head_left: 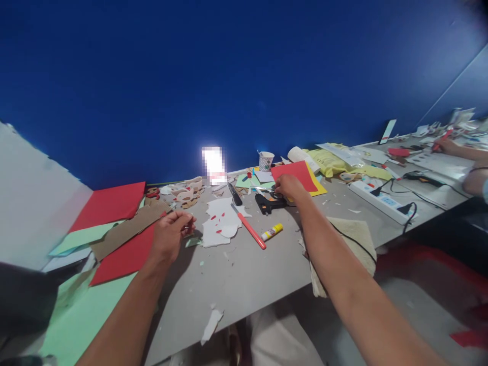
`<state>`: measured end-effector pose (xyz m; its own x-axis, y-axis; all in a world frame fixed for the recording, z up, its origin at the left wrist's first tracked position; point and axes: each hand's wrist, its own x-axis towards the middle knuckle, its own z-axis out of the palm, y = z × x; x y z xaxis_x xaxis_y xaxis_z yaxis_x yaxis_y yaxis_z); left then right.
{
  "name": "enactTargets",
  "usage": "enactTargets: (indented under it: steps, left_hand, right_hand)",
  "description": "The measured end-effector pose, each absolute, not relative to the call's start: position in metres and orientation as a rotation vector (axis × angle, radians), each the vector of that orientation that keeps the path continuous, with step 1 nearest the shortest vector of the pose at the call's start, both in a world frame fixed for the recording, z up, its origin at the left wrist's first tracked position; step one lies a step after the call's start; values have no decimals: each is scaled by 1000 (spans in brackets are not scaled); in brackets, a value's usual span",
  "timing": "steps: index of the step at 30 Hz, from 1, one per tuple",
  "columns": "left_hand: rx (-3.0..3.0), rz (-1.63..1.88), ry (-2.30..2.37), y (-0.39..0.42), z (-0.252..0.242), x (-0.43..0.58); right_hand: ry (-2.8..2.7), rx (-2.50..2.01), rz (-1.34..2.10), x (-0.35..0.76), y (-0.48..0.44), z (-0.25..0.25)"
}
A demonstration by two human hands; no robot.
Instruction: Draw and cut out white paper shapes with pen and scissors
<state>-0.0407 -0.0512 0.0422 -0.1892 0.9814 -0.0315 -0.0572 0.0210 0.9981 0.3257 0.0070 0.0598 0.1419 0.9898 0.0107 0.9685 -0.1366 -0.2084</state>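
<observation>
My left hand [173,233] is raised over the left part of the table, thumb and fingers pinched together. Whatever lies between them is too small to make out. My right hand [290,188] reaches to the back, its fingers closed at the dark handle of what look like scissors [262,189]; the fingers partly hide them. Just below it lies a black glue gun [269,204]. Beyond its fingers is a red sheet [297,175] on a yellow one. Between my hands are white paper [213,229] with small red scraps, a red-handled tool [251,231] and a yellow glue stick [272,232].
Red sheets [110,203], brown cardboard [129,231] and green paper [84,315] pile up on the left. A paper cup [266,161] stands near the blue wall. On the right lie a power strip [379,202], cables and a cloth [354,239]. Another person's arm [457,148] shows at far right.
</observation>
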Motion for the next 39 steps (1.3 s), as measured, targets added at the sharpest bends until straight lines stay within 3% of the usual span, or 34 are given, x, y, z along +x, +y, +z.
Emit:
enactTargets:
  steps: [9,14,22,30,35,39]
  left_hand:
    - [1117,1358,1326,-58,43,-32]
    - [1188,1344,1359,-58,41,-32]
    - [1180,1334,1367,-65,47,-28]
    - [1353,1351,1289,-78,56,-20]
    - [1379,1362,1303,-80,56,-19]
    - [1357,1372,1297,-80,57,-18]
  right_hand:
    - [-1861,-2107,94,305,4,70]
    - [-2400,-1493,505,237,-24,71]
    - [-2671,-1363,376,185,-48,52]
    - [-1937,-1261,1205,186,-37,47]
    - [-1925,-1317,824,188,-37,55]
    - [-1782,-1232,801,193,-36,59]
